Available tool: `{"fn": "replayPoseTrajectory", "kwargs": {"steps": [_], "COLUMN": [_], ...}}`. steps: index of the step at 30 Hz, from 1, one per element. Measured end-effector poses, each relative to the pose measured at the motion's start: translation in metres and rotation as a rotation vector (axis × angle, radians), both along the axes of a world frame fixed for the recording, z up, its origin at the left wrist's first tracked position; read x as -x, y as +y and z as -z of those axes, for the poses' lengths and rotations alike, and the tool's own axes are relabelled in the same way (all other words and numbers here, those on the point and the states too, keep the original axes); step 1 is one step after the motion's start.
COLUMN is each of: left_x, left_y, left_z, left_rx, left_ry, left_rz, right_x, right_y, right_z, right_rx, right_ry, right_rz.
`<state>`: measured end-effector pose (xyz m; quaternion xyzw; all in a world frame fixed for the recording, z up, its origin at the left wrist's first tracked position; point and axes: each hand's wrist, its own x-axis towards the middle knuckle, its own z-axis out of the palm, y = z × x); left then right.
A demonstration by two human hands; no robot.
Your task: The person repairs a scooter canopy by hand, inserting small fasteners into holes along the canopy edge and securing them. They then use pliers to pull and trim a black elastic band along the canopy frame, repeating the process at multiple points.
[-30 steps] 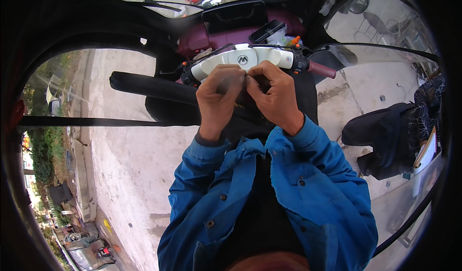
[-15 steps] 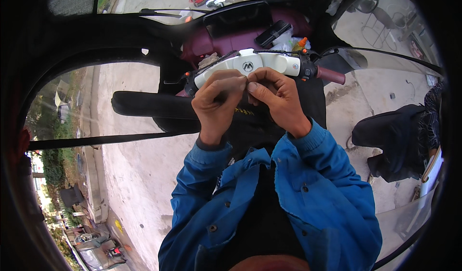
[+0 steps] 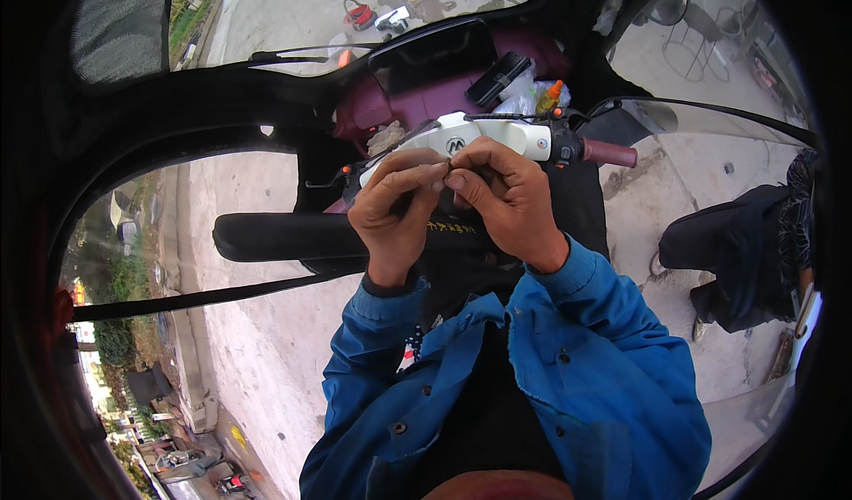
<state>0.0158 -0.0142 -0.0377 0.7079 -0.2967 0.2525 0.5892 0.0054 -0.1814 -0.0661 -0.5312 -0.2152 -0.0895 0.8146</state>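
Both hands are raised together just below the centre of a white handlebar cover [image 3: 497, 134], at about 12 o'clock from the wearer's chest. The left hand [image 3: 397, 207] is curled shut, its thumb and forefinger pinched against the fingertips of the right hand [image 3: 506, 200], which is likewise closed in a pinch; a very small item is gripped between them, too small and too hidden to be identified. A maroon hand grip [image 3: 610, 153] is seen at 3 o'clock from the hands, at the right end of the bar, and a brake lever [image 3: 390, 149] at 10 o'clock. A black seat [image 3: 293, 236] is stretched out at 9 o'clock, partly behind the left wrist. A dark dashboard screen [image 3: 432, 54] is set at 12 o'clock beyond the bar, with an orange-capped bottle [image 3: 549, 97] at 1 o'clock. Blue jacket sleeves [image 3: 586, 322] are seen at 6 o'clock. A seated person in dark clothes [image 3: 741, 256] is placed well apart at 3 o'clock on the concrete ground [image 3: 266, 358].
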Motion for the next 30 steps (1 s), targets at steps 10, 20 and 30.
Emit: {"fn": "replayPoseTrajectory", "kwargs": {"steps": [10, 20, 30], "left_x": [-0.003, -0.01, -0.026], "left_y": [-0.008, 0.034, 0.061], "left_z": [-0.026, -0.065, -0.129], "left_rx": [-0.05, 0.022, 0.16], "left_ry": [-0.092, 0.051, 0.165], "left_rz": [-0.214, -0.177, -0.149], "right_x": [-0.021, -0.051, -0.082], "right_y": [0.017, 0.052, 0.102], "right_z": [-0.018, -0.056, -0.098], "right_rx": [0.039, 0.158, -0.049], "right_ry": [-0.161, -0.458, -0.503], "right_rz": [0.188, 0.398, 0.451]}}
